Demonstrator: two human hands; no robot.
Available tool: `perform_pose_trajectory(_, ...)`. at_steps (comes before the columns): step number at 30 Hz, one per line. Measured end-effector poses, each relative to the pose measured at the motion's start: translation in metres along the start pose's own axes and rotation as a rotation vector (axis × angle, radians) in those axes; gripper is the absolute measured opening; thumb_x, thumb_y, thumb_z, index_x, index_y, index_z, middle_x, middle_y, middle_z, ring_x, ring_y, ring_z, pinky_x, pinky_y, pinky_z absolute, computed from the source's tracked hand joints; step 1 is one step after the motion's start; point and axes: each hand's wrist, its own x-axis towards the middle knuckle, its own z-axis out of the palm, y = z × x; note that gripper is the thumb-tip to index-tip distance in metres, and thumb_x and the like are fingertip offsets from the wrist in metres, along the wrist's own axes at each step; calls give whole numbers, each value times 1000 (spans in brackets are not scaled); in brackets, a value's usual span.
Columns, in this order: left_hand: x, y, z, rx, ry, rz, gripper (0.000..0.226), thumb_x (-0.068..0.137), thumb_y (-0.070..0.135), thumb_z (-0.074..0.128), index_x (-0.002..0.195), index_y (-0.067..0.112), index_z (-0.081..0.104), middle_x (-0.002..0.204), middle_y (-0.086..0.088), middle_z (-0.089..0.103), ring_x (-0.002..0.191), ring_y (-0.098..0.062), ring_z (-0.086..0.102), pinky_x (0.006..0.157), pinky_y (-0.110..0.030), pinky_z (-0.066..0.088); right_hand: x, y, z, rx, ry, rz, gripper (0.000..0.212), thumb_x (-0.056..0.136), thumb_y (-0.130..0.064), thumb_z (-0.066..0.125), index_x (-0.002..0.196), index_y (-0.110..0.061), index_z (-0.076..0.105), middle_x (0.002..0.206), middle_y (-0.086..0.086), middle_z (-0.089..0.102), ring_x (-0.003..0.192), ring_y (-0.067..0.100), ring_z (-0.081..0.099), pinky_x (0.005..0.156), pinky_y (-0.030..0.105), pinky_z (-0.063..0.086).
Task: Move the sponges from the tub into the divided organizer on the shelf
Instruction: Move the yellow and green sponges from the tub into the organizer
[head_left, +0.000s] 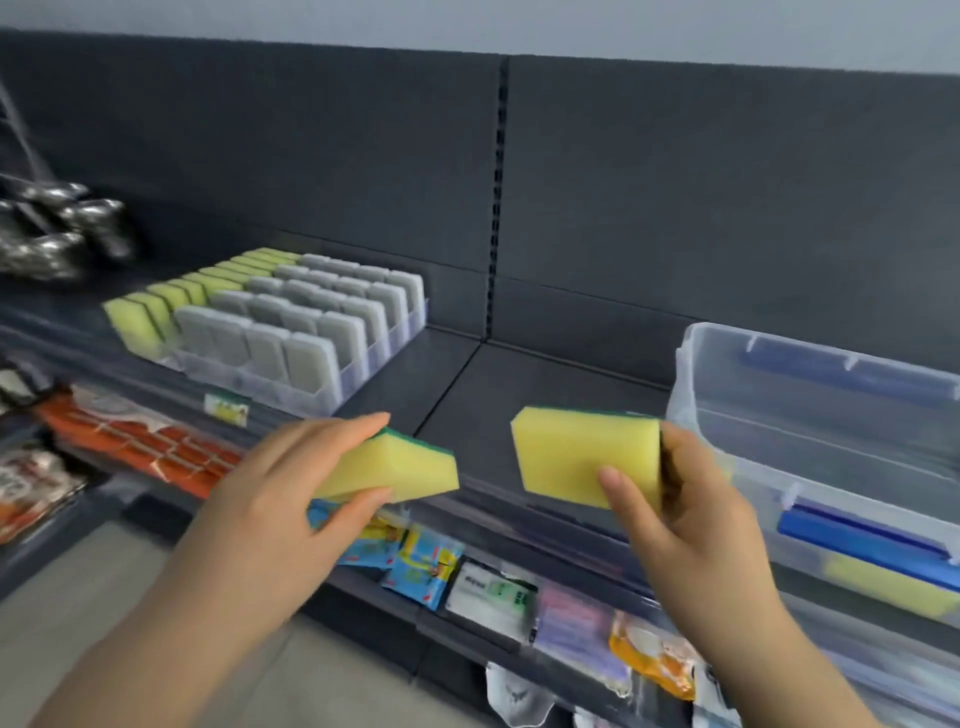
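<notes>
The left hand (291, 483) pinches a yellow foam sponge with a green scouring layer (410, 470), thumb beneath and fingers over the top; it is held in the air off the front edge of the dark grey metal shelf (545, 384), near the middle. The right hand (691, 499) grips a second yellow rectangular sponge with a green backing (582, 457), thumb across its yellow face and fingers curled behind its right end; this one also hangs off the shelf's front edge, just beside the first and apart from it. The clear plastic tub (691, 384) stands at the right end of the shelf; inside it lies another yellow sponge (893, 582) near its front wall, with blue items that are too blurred to name. The clear divided organizer (358, 374) sits towards the left end of the shelf, against the back panel; its leftmost row holds upright yellow sponges (171, 301), the other rows upright grey sponges (311, 317). Coloured packets (426, 566) lie along the lower shelf beneath the hands; shiny metallic objects (57, 234) at the far left are blurred.
</notes>
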Motion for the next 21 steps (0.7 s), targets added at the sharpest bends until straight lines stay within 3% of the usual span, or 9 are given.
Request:
perform_pose_trajectory(2, -22, -28, -24, 20, -7, -38, 44, 76, 33, 68, 117, 21, 60, 105, 6, 59, 96, -7, 53, 88, -10, 34, -5, -20, 35, -7, -44, -21, 30, 73, -55, 51, 100, -44, 47, 73, -15, 59, 66, 8, 54, 57, 14, 43)
perform_pose_trajectory(5, -47, -59, -58, 44, -3, -114, 45, 75, 39, 59, 113, 16, 63, 104, 8, 58, 96, -4, 50, 88, -6, 31, -9, -46, 75, -1, -101, -34, 41, 78, -42, 61, 110, -54, 38, 81, -15, 61, 71, 12, 57, 62, 18, 46)
perform_pose_trajectory(8, -67, -86, -80, 47, 3, -207, 46, 67, 25, 80, 108, 12, 66, 102, 7, 58, 94, 1, 48, 87, 2, 26, -4, -62, 103, -12, -126, -51, 42, 76, -40, 63, 104, -60, 38, 87, -24, 60, 73, 7, 57, 61, 16, 47)
perform_pose_trajectory(11, -77, -112, -91, 33, -8, -289, 52, 60, 7, 83, 108, 11, 66, 102, 3, 62, 94, -2, 50, 83, 2, 28, 7, -72, 127, -11, -151, -48, 34, 74, -46, 60, 98, -62, 41, 88, -30, 58, 78, 0, 56, 60, 12, 45)
perform_pose_trajectory(14, -72, -136, -92, -4, 19, -295, 46, 67, 16, 81, 110, 14, 64, 102, 6, 62, 94, 3, 49, 81, 3, 29, 23, -79, 153, 0, -190, -32, 30, 69, -58, 53, 95, -65, 41, 88, -32, 58, 83, -2, 56, 61, 11, 46)
perform_pose_trajectory(17, -53, -165, -87, -53, 45, -287, 45, 69, 23, 73, 112, 27, 59, 106, 23, 54, 99, 22, 41, 79, 5, 29, 46, -83, 185, 13, -201, -33, 31, 65, -63, 49, 95, -62, 42, 87, -30, 58, 84, -5, 56, 61, 9, 45)
perform_pose_trajectory(19, -37, -191, -86, -58, 36, -295, 48, 68, 27, 68, 113, 35, 54, 107, 30, 49, 102, 30, 34, 72, -4, 41, 65, -84, 211, 34, -198, -30, 32, 64, -63, 50, 95, -59, 43, 88, -26, 59, 83, -3, 57, 62, 11, 45)
perform_pose_trajectory(21, -16, -223, -87, -39, 13, -294, 50, 69, 28, 68, 115, 39, 51, 109, 31, 48, 103, 31, 33, 64, -9, 40, 89, -87, 239, 44, -198, -40, 32, 65, -63, 50, 96, -58, 43, 90, -25, 60, 82, 0, 57, 66, 15, 47)
